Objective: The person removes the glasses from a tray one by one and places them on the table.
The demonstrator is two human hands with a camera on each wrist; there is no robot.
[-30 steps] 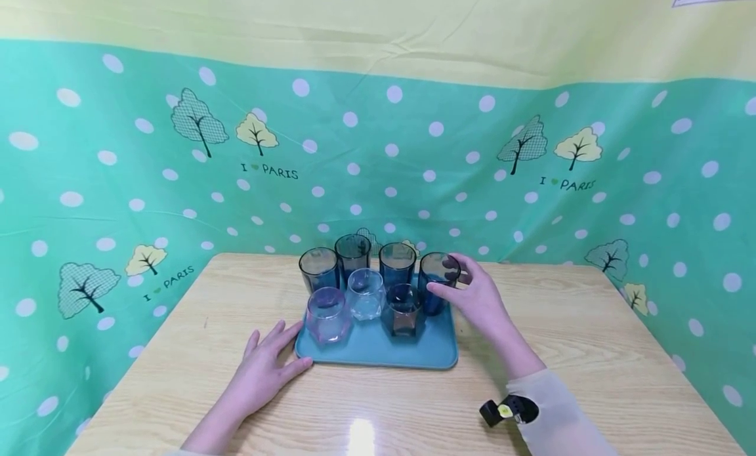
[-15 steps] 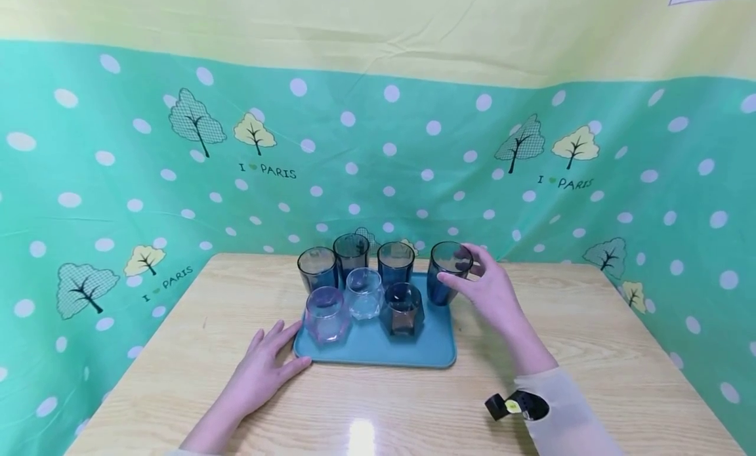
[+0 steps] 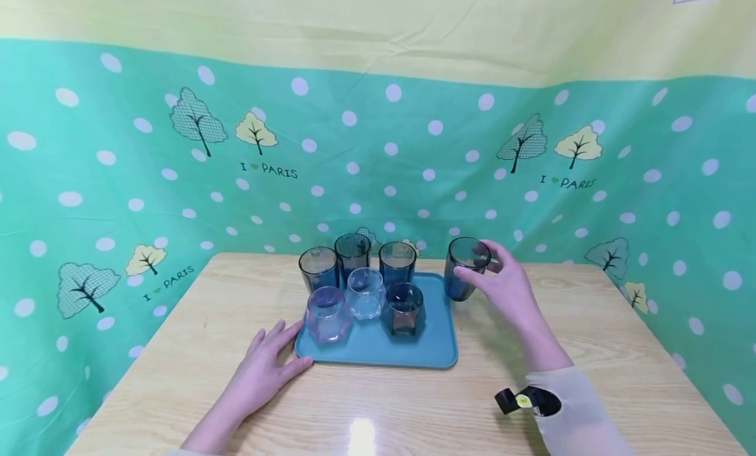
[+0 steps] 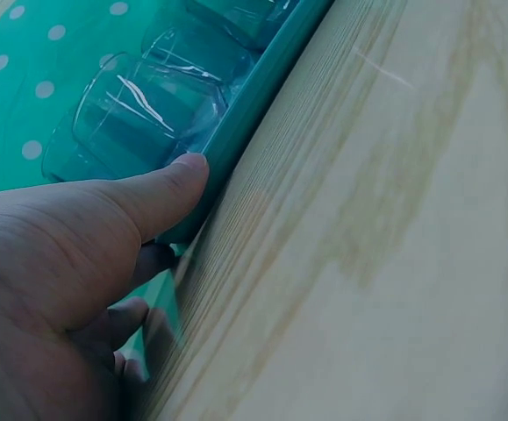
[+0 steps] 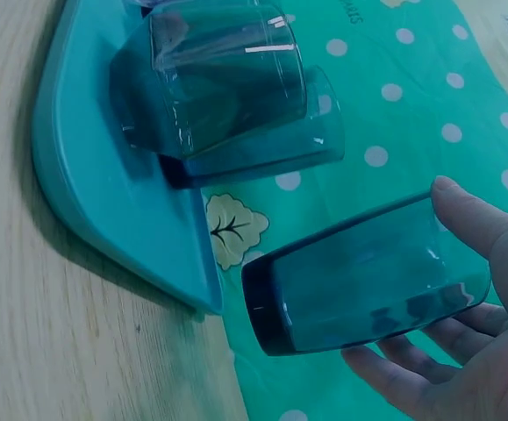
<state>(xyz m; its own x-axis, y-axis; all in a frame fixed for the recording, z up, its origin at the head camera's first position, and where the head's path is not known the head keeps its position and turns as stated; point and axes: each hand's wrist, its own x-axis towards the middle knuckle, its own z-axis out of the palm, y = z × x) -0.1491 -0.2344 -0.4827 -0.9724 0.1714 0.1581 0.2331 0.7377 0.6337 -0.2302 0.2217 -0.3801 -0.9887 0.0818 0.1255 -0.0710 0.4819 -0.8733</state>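
My right hand [image 3: 502,282] grips a tall dark-blue glass tumbler [image 5: 368,276] near its rim, thumb on one side and fingers on the other. In the head view the tumbler overlaps the right rear corner of the blue tray [image 3: 372,354]; in the right wrist view its base is apart from the tray edge. My left hand [image 3: 262,371] rests at the tray's front left corner, fingers spread along the left edge. In the left wrist view its thumb [image 4: 179,180] touches the tray rim. Nearest that hand on the tray is a pinkish clear faceted glass [image 3: 327,318].
Three tall dark tumblers stand at the tray's back: a left one [image 3: 319,269], a middle one [image 3: 352,251] and a right one [image 3: 397,262]. Before them sit a clear glass [image 3: 365,295] and a smoky faceted glass [image 3: 404,311]. Behind the wooden table [image 3: 590,351] hangs a dotted green curtain [image 3: 390,147].
My right hand has lifted the dark-blue tumbler from the tray's right rear area and carried it rightward to the tray's edge. My left hand has stayed at the corner.
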